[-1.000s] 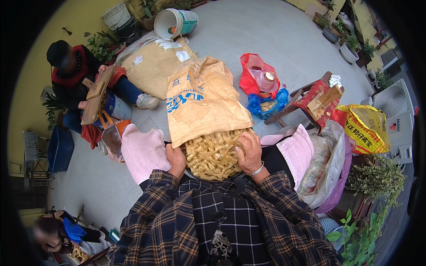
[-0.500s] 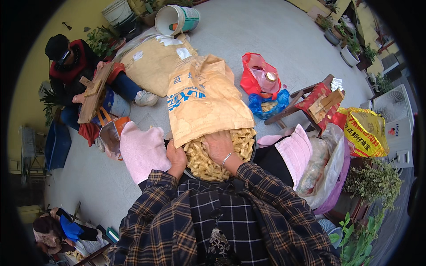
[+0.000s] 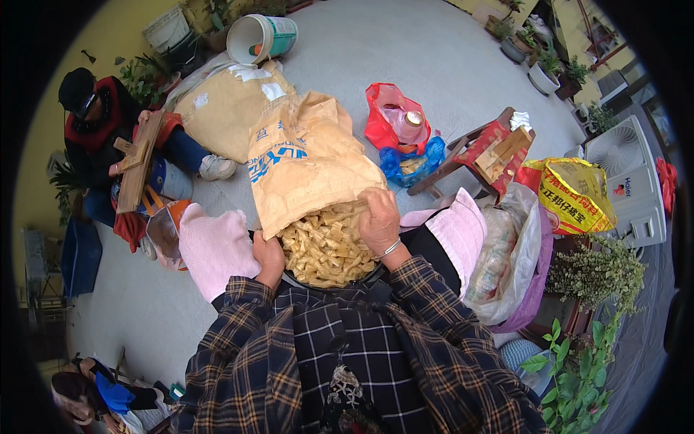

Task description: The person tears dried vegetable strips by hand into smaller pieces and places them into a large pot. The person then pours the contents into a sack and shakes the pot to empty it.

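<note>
A brown paper sack [image 3: 311,173] with blue print lies in front of my lap, its mouth toward me. Many small tan, knotted-looking pieces [image 3: 329,249] spill from the mouth into a round dark basin [image 3: 374,275] between my legs; their exact kind I cannot make out. My left hand [image 3: 270,254] grips the left side of the sack's mouth. On the opposite side, my right hand [image 3: 380,223] is closed on the right edge of the mouth, its fingers partly hidden by the paper. Pink cloths cover both my knees.
A person [image 3: 101,130] at the left holds a wooden board [image 3: 141,163]. Ahead lie a full sack [image 3: 224,108] and a tipped bucket [image 3: 264,37]. To the right are a red bag [image 3: 394,119], a blue bag [image 3: 416,163], a small stool [image 3: 477,155] and a yellow bag [image 3: 578,195].
My right hand has come out of the tan pieces and moved up to grip the sack's right edge. My left hand keeps its hold. The whole view has shifted slightly.
</note>
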Demonstrator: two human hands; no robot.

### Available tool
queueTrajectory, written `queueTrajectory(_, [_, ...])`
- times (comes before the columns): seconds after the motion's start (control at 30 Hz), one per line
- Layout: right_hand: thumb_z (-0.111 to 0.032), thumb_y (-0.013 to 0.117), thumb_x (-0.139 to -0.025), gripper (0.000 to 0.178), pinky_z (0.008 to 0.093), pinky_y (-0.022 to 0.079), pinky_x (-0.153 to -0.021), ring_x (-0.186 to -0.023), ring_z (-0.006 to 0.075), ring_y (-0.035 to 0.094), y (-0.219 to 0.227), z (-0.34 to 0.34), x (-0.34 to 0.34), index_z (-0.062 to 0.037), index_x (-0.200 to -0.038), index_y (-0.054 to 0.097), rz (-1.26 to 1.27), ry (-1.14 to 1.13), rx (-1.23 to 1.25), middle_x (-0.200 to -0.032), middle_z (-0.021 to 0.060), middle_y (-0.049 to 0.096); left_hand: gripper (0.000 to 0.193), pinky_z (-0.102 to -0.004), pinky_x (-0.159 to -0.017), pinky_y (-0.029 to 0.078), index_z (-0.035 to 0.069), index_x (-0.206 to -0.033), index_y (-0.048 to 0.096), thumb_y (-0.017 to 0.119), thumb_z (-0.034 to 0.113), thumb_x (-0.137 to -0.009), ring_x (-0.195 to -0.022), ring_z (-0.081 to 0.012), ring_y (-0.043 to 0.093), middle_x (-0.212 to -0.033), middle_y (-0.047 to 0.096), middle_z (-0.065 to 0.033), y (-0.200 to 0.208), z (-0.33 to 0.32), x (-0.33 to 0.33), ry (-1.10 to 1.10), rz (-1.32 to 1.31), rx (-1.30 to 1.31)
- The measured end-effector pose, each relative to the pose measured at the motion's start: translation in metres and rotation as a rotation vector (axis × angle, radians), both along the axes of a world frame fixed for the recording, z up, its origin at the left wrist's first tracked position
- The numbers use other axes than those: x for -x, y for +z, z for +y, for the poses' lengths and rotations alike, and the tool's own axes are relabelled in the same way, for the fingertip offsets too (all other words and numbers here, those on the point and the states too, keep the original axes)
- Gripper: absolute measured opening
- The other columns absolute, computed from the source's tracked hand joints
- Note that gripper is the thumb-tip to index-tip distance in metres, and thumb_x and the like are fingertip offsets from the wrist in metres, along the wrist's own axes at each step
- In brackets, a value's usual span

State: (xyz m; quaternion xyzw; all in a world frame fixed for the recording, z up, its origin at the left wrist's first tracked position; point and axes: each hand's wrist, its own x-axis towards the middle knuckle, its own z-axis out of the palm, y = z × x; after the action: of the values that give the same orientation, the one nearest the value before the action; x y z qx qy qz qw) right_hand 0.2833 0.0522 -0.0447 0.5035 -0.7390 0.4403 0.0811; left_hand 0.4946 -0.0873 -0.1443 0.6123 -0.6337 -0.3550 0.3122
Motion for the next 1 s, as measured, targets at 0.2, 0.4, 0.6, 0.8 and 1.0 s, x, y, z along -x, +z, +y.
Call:
queueTrajectory(0.2, [-0.007,0.061,-0.073,0.053,0.0405,0.04,-0.089,-0.108,0.0376,0.05,-0.072,0.005,0.064,-0.0044,-0.123,0.043,-0.569,-0.321,-0.274,-0.115,0.0235,0.053,0.02,-0.0366,-0.075,0.044,0.002,-0.093,0.049,0.059,0.012,-0.079,-0.083,-0.03,0.057,-0.087,0.06,-0.0168,0.002,0.005,0.008,0.029,-0.055,0.012])
queueTrajectory(0.4, [-0.024,0.054,-0.081,0.034,0.0423,0.047,-0.077,-0.089,0.0377,0.06,-0.089,-0.008,0.072,-0.0066,-0.11,0.058,-0.573,-0.274,-0.307,-0.093,0.0228,0.063,0.018,-0.0334,-0.071,0.044,0.002,-0.086,0.051,0.061,0.016,-0.081,-0.077,-0.0242,0.056,-0.082,0.059,-0.0143,-0.018,-0.003,-0.002,0.148,0.103,-0.074])
queueTrajectory(0.6, [-0.026,0.045,-0.085,0.031,0.0477,0.045,-0.067,-0.075,0.0414,0.058,-0.104,0.01,0.065,-0.0033,-0.082,0.065,-0.479,-0.669,-0.14,-0.078,0.0233,0.061,0.023,-0.0333,-0.067,0.044,0.001,-0.083,0.051,0.06,0.023,-0.085,-0.073,-0.0221,0.055,-0.077,0.059,-0.0121,-0.026,-0.002,-0.007,0.061,0.006,-0.018])
queueTrajectory(0.8, [-0.015,0.048,-0.078,0.023,0.0461,0.046,-0.065,-0.072,0.0413,0.059,-0.112,0.026,0.055,0.0029,-0.078,0.062,-0.379,-0.645,-0.326,-0.074,0.0255,0.061,0.024,-0.0362,-0.067,0.044,0.002,-0.082,0.049,0.055,0.024,-0.087,-0.073,-0.0273,0.056,-0.077,0.058,-0.0163,-0.029,-0.002,-0.012,0.048,-0.026,0.084])
queueTrajectory(1.0, [-0.021,0.048,-0.082,0.026,0.0447,0.043,-0.074,-0.086,0.0437,0.056,-0.136,0.021,0.071,0.0021,-0.085,0.06,-0.736,-0.485,-0.355,-0.085,0.0265,0.061,0.026,-0.0388,-0.071,0.043,0.003,-0.088,0.048,0.053,0.029,-0.087,-0.079,-0.0319,0.057,-0.082,0.059,-0.0181,-0.034,-0.005,-0.01,0.073,-0.075,-0.059])
